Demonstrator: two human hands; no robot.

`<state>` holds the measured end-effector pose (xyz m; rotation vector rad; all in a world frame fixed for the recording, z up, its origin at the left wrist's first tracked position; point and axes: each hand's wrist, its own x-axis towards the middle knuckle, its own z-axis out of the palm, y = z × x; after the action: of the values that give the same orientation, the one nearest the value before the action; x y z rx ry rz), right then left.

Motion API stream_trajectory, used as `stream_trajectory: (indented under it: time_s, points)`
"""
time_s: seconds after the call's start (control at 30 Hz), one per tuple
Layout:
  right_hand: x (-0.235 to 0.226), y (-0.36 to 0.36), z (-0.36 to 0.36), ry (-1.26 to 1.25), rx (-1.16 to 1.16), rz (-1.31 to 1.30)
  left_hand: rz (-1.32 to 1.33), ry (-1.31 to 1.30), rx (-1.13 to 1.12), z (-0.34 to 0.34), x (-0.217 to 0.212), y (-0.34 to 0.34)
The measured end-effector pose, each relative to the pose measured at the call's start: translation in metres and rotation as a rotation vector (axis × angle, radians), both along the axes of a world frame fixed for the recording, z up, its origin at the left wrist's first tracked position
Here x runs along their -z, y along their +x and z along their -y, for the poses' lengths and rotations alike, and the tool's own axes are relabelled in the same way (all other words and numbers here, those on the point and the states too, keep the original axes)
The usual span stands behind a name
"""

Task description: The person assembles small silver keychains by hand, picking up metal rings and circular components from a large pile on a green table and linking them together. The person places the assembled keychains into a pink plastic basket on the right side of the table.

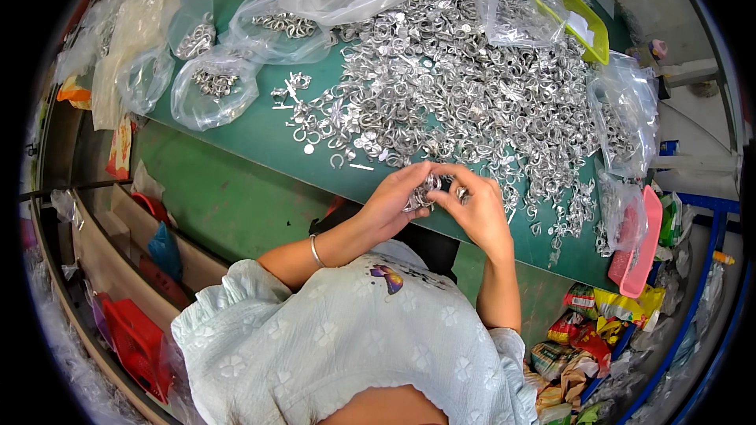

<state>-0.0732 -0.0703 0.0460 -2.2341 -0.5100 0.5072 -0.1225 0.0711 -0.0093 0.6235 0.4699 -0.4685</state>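
Note:
My left hand (pixel 391 201) is cupped at the table's front edge, closed around a handful of small silver ring-shaped metal pieces (pixel 423 193). Close against it, my right hand (pixel 482 211) curls its thumb and forefinger together in a pinch. A bit of silver metal shows between those fingers, its exact shape too small to tell. Just beyond both hands spreads a large heap of similar silver metal pieces (pixel 472 86), rings and flat bits mixed. A few loose ones, including an open ring (pixel 337 160) and a thin bar (pixel 361 167), lie apart from the heap.
Clear plastic bags with metal pieces (pixel 213 90) stand on the green table (pixel 268 130) at the left. More bags (pixel 622 130) border the heap on the right, beside a pink basket (pixel 636 248). A yellow-green tray (pixel 579 16) sits far right; a red basket (pixel 135 346) is lower left.

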Motion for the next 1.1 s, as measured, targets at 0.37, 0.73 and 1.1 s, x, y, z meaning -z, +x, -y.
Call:
stream_trajectory:
  time_s: [0.37,0.73,1.1]
  points:
    - [0.038,0.000,0.020,0.584,0.222,-0.302,0.078,0.012,0.017,-0.005,-0.012,0.002]
    - [0.037,0.004,0.026,0.906,0.402,-0.688,-0.127,-0.425,0.005,-0.014,-0.009,0.012]
    - [0.040,-0.003,0.033,0.832,0.320,-0.527,-0.048,-0.458,0.075,-0.007,0.010,0.009]
